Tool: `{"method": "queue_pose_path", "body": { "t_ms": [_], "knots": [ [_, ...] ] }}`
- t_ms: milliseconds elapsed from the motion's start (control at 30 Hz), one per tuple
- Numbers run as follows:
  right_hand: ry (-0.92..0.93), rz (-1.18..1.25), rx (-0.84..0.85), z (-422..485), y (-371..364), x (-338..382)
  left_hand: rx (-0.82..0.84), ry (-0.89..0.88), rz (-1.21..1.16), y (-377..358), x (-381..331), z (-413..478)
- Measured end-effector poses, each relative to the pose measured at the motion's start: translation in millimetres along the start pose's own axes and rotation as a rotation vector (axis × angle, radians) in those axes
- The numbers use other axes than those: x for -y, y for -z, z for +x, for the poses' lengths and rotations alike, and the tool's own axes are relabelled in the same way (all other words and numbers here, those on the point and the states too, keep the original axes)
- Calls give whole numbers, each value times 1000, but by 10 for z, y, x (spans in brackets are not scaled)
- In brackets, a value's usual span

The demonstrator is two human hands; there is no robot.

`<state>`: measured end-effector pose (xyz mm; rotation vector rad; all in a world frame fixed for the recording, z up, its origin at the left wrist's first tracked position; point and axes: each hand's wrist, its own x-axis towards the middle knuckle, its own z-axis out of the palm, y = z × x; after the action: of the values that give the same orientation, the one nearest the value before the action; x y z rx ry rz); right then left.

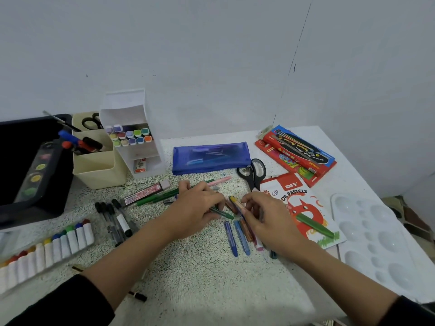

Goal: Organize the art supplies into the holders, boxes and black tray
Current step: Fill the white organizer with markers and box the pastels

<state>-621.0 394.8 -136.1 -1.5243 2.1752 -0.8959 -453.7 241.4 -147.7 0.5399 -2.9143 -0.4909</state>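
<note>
Loose pastels [235, 238] are scattered at mid-table, towards the near edge, between the two hands. A green pastel [223, 214] is pinched under the curled fingers of the left hand [195, 208], its tip sticking out to the right. A yellow-tipped pastel [236, 201] is gripped betw. thumb and curled fingers of the right hand [268, 217]; whether more sticks are bunched with it can't be told. Three or so blue and brown sticks are left lying just below the hands.

The pastel box [303, 208] is lying flat just right of the right hand, with a 2nd green pastel [315, 225] resting on it. Scissors [253, 172] and a blue pouch [209, 157] are placed beyond, towards the far edge; a palette [376, 243] is at the right edge. Pens [115, 220] and paint tubes [47, 250] are spread on the left side, w/ the holders [98, 170] and black tray [14, 161] at the far left corner.

Step in hand, as judged: pastels are being gathered for the box. Next, the remaining sticks should be collected into one bundle, the box opened and the sticks slid in aligned; a free hand will be needed for the flap, so one bundle must be passed over or set down first.
</note>
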Motion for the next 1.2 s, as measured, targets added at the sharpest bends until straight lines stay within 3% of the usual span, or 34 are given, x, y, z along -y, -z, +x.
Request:
{"method": "queue_pose_path", "body": {
  "t_ms": [100, 300, 533, 733, 1000, 1200],
  "knots": [
    [4, 16, -23, 10, -19, 4, -29, 103, -154, 23, -1, 11],
    [24, 188, -22, 108, -95, 182, -238, 224, -394, 269, 88, -146],
    [28, 493, 192, 254, -446, 759, -500, 428, -447, 585, 269, -1073],
    [174, 518, 420, 261, -1054, 1501, -696, 677, -448, 723, 657, -2228],
    [311, 414, 492, 296, -2178, 2545, -773, 890, -210, 997, 1538, -3471],
    [364, 412, 430, 304, -2959, 3168, -758, 1017, -417, 1112, 2219, -3907]
  ]
}}
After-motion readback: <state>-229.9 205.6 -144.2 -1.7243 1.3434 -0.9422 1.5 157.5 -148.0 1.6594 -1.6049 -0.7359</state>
